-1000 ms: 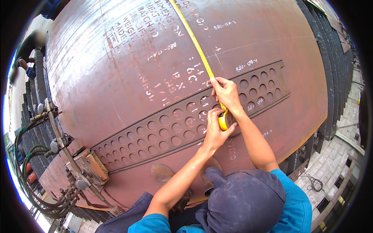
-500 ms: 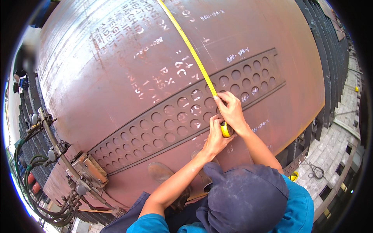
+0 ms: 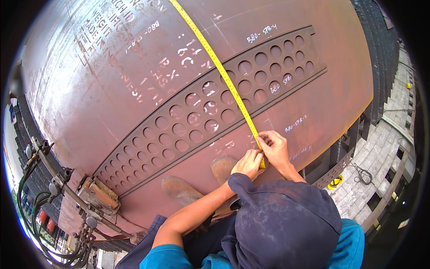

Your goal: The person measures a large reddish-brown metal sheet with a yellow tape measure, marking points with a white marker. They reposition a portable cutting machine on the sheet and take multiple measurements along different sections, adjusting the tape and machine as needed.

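Note:
A yellow tape measure's blade [image 3: 219, 67] stretches from the top of the view down across the steel plate [image 3: 148, 206] to my hands. My left hand [image 3: 247, 162] is closed around the tape's case, mostly hidden by my fingers; only a bit of yellow shows. Just beyond the case, my right hand [image 3: 274, 147] pinches the blade between thumb and fingers. Under the blade lies a long, curved metal strip [image 3: 264, 104] with several rows of round holes and chalk marks on it.
At the lower left stands a cutting-torch carriage [image 3: 99, 197] with hoses [image 3: 33, 224]. My brown boots [image 3: 179, 188] are on the plate. Dark slatted supports [image 3: 380, 58] edge it at right. Beyond, a yellow object [image 3: 335, 181] and a black cable [image 3: 363, 175] lie on paving.
Both hands have moved nearer to my body with the tape, and more blade now crosses the holed strip. The view has shifted, showing more of my boots.

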Available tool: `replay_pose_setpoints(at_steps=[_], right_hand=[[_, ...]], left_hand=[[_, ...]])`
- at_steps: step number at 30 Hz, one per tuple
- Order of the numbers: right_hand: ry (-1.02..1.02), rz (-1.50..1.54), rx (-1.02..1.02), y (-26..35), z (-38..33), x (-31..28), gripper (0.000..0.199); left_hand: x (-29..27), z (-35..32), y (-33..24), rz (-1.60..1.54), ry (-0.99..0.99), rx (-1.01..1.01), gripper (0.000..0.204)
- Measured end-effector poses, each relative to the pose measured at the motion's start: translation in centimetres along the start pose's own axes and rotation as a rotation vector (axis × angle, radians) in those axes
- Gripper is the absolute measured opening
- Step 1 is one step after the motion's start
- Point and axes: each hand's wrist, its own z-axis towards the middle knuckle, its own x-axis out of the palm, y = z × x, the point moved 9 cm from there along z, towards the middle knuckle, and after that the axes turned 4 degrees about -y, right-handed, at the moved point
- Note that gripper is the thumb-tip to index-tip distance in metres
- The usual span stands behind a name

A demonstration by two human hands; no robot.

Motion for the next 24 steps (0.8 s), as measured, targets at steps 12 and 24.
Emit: replay_pose_setpoints(at_steps=[12, 24], right_hand=[[-0.001, -0.058, 0.002, 0.3, 0.4, -0.6, 0.015], [-0.192, -0.584, -0.505, 4.0, 8.1, -7.1, 0.049]], left_hand=[[0.1, 0.7, -0.3, -0.027, -0.040, 0.016, 0.056], [0.4, 0.8, -0.1, -0.070, 0.014, -0.026, 0.067]])
